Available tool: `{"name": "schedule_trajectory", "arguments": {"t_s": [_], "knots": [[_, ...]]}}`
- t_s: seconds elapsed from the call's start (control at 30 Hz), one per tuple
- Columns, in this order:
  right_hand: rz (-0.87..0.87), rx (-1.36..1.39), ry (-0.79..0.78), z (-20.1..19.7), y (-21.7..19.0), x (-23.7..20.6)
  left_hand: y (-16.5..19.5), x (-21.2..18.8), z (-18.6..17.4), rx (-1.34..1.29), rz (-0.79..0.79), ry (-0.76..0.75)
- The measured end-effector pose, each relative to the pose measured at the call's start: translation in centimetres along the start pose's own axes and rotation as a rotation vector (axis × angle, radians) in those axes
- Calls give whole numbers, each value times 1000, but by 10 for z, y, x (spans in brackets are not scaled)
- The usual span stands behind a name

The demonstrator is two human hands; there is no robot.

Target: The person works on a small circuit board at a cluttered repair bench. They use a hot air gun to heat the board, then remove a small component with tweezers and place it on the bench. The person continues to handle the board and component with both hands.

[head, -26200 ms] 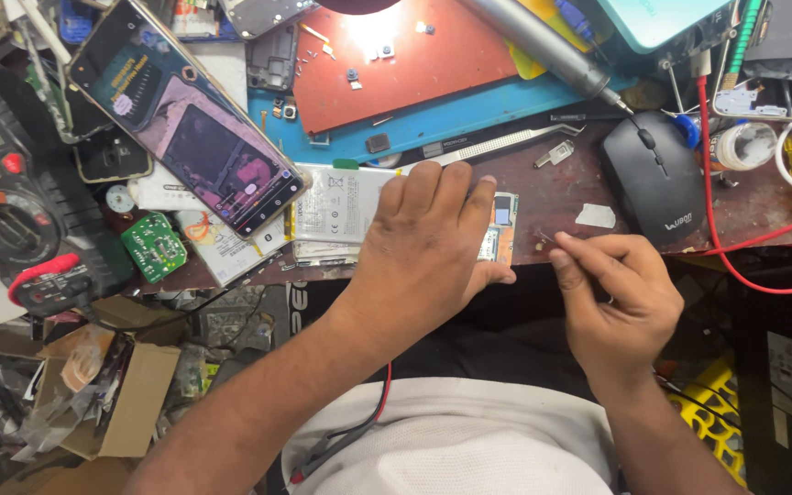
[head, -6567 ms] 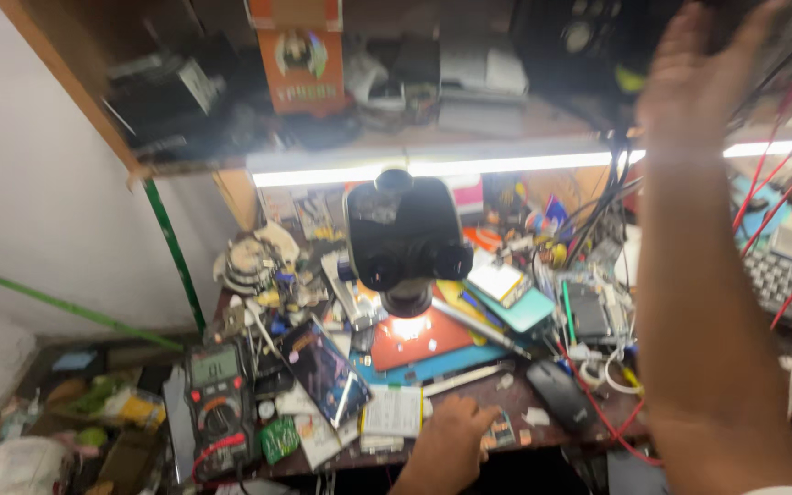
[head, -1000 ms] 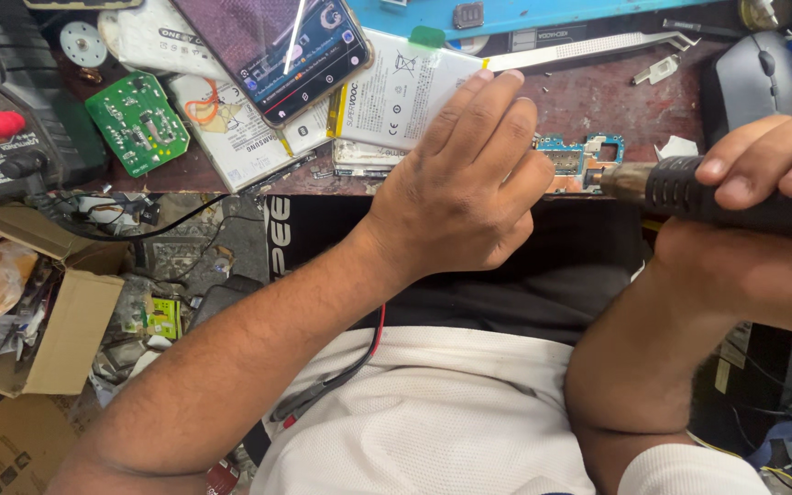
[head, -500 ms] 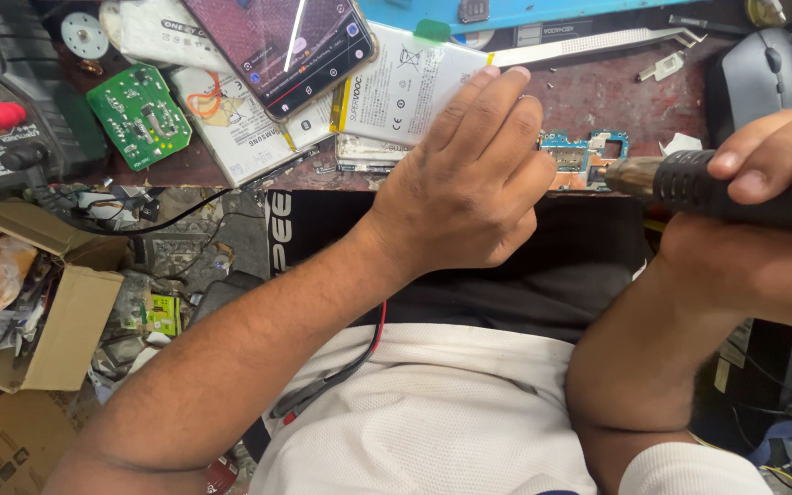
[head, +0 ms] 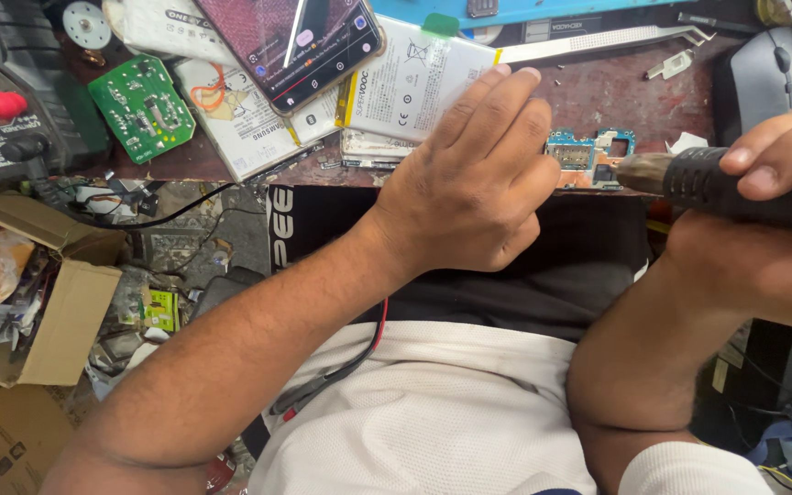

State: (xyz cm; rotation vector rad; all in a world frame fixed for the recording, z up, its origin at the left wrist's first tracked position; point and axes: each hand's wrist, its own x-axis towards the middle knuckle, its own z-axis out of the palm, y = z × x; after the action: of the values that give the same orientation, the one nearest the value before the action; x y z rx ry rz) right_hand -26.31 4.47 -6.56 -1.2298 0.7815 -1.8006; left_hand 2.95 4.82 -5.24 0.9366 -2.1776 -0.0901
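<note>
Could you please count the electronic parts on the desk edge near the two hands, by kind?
Circuit boards: 2, one green, one blue beside the left hand
Flat white battery packs: 2
Phones with lit screen: 1
Computer mice: 1
Black-handled tools: 1, held in the right hand
Total: 7

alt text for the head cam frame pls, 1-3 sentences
A person's left hand presses on a small blue phone circuit board at the edge of a cluttered repair bench, while the right hand holds a black hot-air tool with its nozzle at the board. Behind lie a white phone battery, a smartphone, a green circuit board and a grey mouse.
</note>
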Motion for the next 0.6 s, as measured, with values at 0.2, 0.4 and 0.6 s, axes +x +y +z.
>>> {"name": "schedule_trajectory", "arguments": {"t_s": [0.2,0.4,0.6], "knots": [[3,-3,2,-1,1,0,0,0,1,-17,12,27],[4,-6,2,-2,1,0,-1,-1,-3,-57,33,24],[4,-11,6,-4,2,0,-2,-3,-3,-50,60,25]]}}
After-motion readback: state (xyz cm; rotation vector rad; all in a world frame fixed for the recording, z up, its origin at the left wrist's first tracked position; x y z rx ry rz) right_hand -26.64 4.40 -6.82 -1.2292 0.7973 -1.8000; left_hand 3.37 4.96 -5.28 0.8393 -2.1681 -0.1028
